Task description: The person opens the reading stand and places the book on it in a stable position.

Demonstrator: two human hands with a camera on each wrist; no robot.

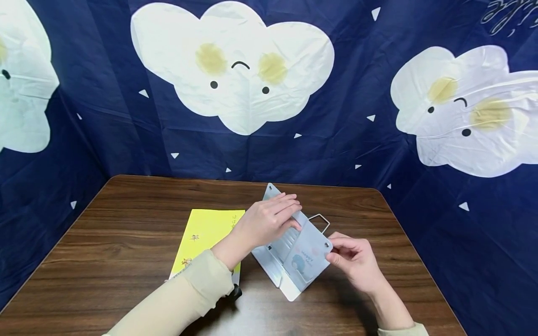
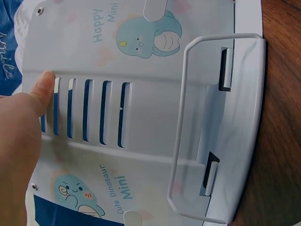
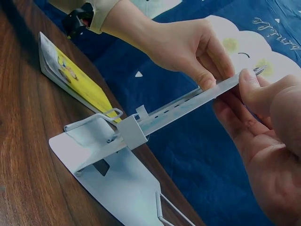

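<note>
A pale metal book stand [image 1: 308, 254] printed with small blue dinosaurs stands tilted on the table. My left hand [image 1: 269, 221] grips its upper edge, the thumb on the front face beside the row of slots, as the left wrist view shows; the other fingers are hidden behind the panel there. With thumb and fingers my right hand [image 1: 353, 259] pinches the panel's right corner, near a rivet. A white wire loop [image 2: 181, 127] spans the lower front of the stand above its ledge [image 2: 247, 113]. In the right wrist view both hands hold the panel's edge [image 3: 197, 99].
A yellow book [image 1: 206, 233] lies left of the stand, partly under my left forearm. The wooden table [image 1: 126, 224] has a dark blue cloth [image 1: 357, 140] with white clouds hung behind it and at its sides. A black device [image 3: 77, 21] is strapped at my left sleeve.
</note>
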